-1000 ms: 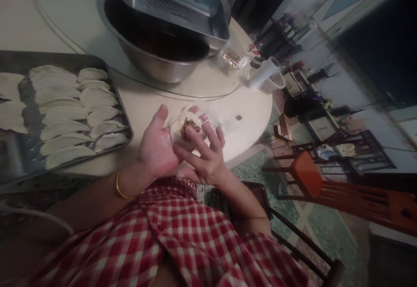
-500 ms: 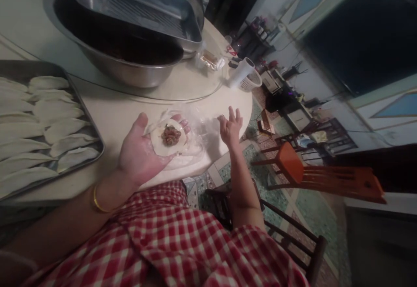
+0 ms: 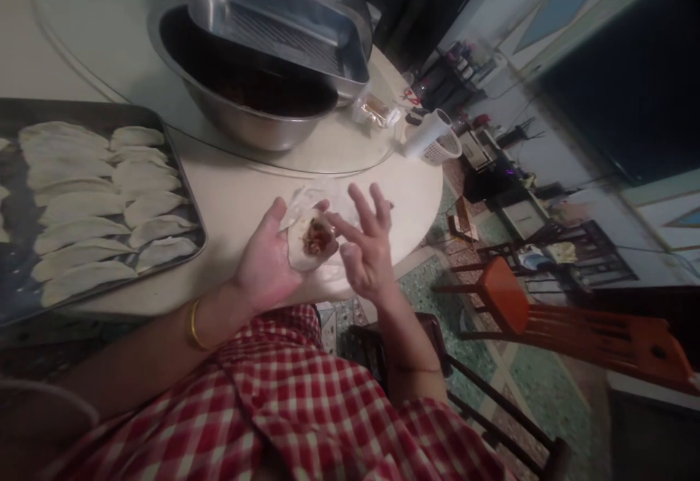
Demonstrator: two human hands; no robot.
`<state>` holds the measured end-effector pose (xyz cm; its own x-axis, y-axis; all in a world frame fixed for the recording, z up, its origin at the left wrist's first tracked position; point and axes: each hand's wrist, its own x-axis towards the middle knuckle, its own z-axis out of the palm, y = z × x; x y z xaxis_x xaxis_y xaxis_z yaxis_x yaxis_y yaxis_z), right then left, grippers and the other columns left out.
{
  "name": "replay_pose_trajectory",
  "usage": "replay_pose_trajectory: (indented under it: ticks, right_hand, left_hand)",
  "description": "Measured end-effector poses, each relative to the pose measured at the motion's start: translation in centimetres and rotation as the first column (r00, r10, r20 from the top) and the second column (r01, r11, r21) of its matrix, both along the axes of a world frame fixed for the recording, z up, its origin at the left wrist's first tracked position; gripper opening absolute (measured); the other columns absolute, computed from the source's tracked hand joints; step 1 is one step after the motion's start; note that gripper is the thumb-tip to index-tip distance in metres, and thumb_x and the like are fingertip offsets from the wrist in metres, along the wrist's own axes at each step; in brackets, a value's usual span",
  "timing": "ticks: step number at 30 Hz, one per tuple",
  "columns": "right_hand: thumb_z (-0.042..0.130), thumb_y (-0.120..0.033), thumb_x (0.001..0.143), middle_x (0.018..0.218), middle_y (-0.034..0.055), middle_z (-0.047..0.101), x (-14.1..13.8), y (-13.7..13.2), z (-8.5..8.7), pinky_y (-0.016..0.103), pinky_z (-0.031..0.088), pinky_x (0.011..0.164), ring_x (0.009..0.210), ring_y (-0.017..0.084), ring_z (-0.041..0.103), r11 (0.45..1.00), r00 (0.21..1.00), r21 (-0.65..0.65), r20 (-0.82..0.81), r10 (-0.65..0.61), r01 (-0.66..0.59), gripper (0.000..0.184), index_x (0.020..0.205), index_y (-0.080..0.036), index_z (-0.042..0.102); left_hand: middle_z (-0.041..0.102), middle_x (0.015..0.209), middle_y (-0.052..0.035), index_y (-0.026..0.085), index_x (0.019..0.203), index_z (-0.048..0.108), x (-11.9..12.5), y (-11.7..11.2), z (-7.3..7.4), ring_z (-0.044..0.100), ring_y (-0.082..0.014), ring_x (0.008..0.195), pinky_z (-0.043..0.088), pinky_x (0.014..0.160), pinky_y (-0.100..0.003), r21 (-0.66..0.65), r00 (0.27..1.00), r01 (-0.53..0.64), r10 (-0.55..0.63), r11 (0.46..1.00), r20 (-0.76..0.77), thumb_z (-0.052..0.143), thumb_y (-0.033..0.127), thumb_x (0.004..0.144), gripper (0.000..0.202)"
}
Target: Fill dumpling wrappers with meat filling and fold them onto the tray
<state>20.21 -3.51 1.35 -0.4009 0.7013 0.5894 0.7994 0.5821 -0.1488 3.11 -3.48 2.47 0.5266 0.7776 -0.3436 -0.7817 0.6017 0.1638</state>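
Observation:
My left hand [image 3: 267, 259] lies palm up over the table edge, cupped round a round dough wrapper [image 3: 300, 244] with a spoonful of dark meat filling [image 3: 316, 235] in its middle. My right hand [image 3: 364, 244] is right beside it, fingers spread, with the forefinger tip touching the wrapper's right edge. A gold bangle [image 3: 194, 324] sits on my left wrist. Under both hands lies a crumpled clear plastic sheet [image 3: 314, 197] on the table.
A metal tray [image 3: 189, 197] with several folded dumplings [image 3: 82, 208] stands at the left. A big steel bowl [image 3: 240, 113] of dark filling, a steel pan [image 3: 284, 14] resting on it, sits behind. A white roll [image 3: 424, 133] and small basket are far right. Orange chairs [image 3: 508, 291] stand beyond the table.
My right hand came back from the plastic sheet at the right to the wrapper's edge. My left hand has curled the wrapper up more around the filling.

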Motion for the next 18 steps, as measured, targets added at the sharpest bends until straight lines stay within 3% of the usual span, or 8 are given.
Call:
replay_pose_trajectory:
  ticks: [5,9,13,18]
  right_hand:
    - [0.031,-0.052,0.096,0.15,0.0013,0.045,-2.7,0.2,0.2,0.056,0.019,0.118,0.148,0.03,0.021,0.997,0.988,-0.074,0.153,-0.024,0.036,0.046,0.115,-0.03,0.067]
    - [0.04,-0.054,0.093,0.152,0.0007,0.043,-3.3,0.4,0.4,0.055,0.018,0.118,0.149,0.031,0.019,0.996,0.97,-0.092,0.239,0.043,-0.022,0.043,0.115,-0.031,0.067]
    - [0.045,-0.06,0.089,0.15,-0.0023,0.045,-3.5,0.0,0.4,0.055,0.016,0.119,0.149,0.03,0.017,0.99,0.958,-0.07,0.254,0.135,-0.121,0.043,0.115,-0.035,0.067]
    - [0.045,-0.067,0.085,0.147,-0.0008,0.049,-4.0,-0.4,-0.6,0.054,0.009,0.122,0.15,0.03,0.016,0.993,0.967,0.059,0.24,0.086,-0.103,0.052,0.124,-0.037,0.062]
  left_hand:
    - [0.073,0.103,-0.0109,0.013,0.14,0.045,-0.2,-0.3,-0.7,0.07,-0.0191,0.084,0.055,0.084,-0.032,0.041,0.996,0.023,-0.027,0.999,0.087,0.029,0.047,0.099,0.056]
    - [0.072,0.108,-0.0101,0.015,0.142,0.043,-0.6,-0.3,-1.4,0.069,-0.0166,0.075,0.055,0.074,-0.027,0.084,0.99,0.048,-0.058,0.995,0.13,0.031,0.049,0.098,0.057]
    - [0.072,0.107,-0.0121,0.014,0.144,0.042,-1.1,-0.2,-1.6,0.07,-0.0202,0.083,0.054,0.078,-0.03,0.099,0.989,0.057,-0.07,0.993,0.13,0.032,0.055,0.096,0.063]
    - [0.071,0.111,-0.0135,0.013,0.143,0.043,-1.4,0.0,-0.7,0.068,-0.0252,0.1,0.052,0.091,-0.038,0.086,0.988,0.071,-0.082,0.994,0.131,0.026,0.059,0.096,0.068]
